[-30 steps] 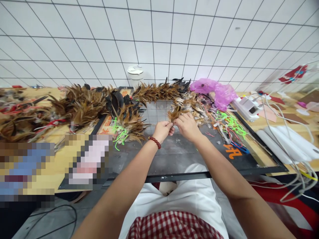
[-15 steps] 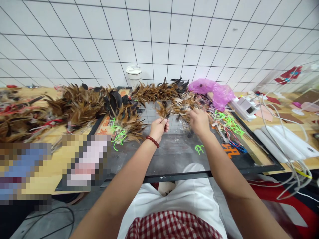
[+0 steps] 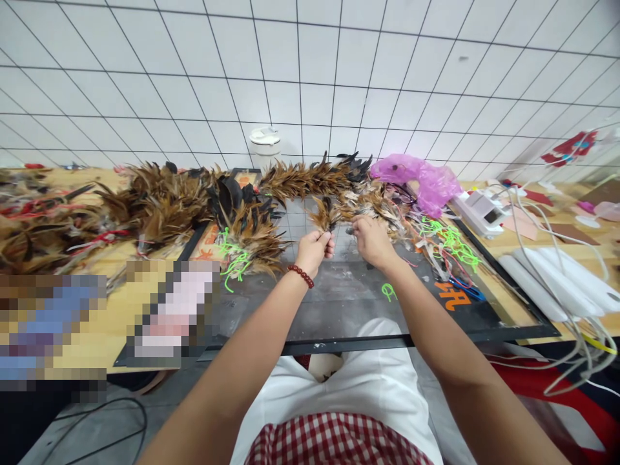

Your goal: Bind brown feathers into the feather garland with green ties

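Where the brown feather pile spreads on the table, well to the left of the left hand, it lies outside the black-framed board, which probably leaves more room for handwork. Nearer that hand, just to its left on the board, sits a dark-tipped feather bundle, its lime cord trailing on the near side, perhaps so that the ends stay within reach. Beyond the hands runs a feather garland, stretched lengthwise, likely so that its plumes are not crushed, with a white-lidded cup behind it, apparently set out of the way. The left hand is closed, thumb pressed on forefinger, pinching a small feather tuft by its base; held so, the plumes stand up and fan away from the fingers, which seems to keep them unbent. Just to its right, the right hand has its fingers bent close together beside the loose feathers; whether it has hold of anything I cannot tell. A curl of green cord lies on the board just nearer the wearer than that hand. Farther right of it, a green cord tangle and, beyond, a purple plastic bag rest toward the edge, seemingly to leave the middle to the hands.
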Demonstrator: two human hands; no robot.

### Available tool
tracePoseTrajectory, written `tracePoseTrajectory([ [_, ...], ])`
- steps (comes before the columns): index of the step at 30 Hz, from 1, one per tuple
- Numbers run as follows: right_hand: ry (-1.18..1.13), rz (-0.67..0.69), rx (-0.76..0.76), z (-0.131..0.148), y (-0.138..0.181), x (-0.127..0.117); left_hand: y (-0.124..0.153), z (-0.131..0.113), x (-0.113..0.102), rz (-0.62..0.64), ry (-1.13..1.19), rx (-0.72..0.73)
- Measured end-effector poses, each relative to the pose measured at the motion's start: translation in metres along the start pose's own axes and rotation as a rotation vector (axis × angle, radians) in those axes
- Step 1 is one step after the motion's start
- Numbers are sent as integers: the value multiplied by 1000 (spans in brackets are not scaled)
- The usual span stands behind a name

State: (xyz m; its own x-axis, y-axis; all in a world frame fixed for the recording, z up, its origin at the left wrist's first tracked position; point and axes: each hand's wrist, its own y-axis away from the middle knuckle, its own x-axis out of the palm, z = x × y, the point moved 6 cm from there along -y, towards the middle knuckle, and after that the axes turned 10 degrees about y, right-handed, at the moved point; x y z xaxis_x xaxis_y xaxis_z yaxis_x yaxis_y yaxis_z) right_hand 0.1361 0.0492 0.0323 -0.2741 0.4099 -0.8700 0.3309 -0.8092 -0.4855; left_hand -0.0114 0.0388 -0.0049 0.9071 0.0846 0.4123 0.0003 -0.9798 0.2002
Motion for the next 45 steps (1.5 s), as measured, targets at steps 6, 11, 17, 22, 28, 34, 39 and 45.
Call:
tracePoseTrajectory([
  [6,-366,23,14,11,3,-11,-2,0,-1,-25,43,20],
  [11,-182,-2,-78,15,3,-14,-4,-6,-4,-64,-101,224],
  [17,97,22,-113,21,4,-15,7,-13,9,86,-282,437],
  [22,-165,5,4,17,2,-15,3,-5,11,95,-172,284],
  [28,-817,124,449,-4,5,14,0,-6,3,-27,362,98],
  [34,-1138,140,372,17,2,15,4,-3,6,12,385,15],
  [39,-850,29,304,7,0,4,5,7,7,48,382,-139],
  [45,-438,-39,87,17,1,-12,7,11,8,93,255,-211],
])
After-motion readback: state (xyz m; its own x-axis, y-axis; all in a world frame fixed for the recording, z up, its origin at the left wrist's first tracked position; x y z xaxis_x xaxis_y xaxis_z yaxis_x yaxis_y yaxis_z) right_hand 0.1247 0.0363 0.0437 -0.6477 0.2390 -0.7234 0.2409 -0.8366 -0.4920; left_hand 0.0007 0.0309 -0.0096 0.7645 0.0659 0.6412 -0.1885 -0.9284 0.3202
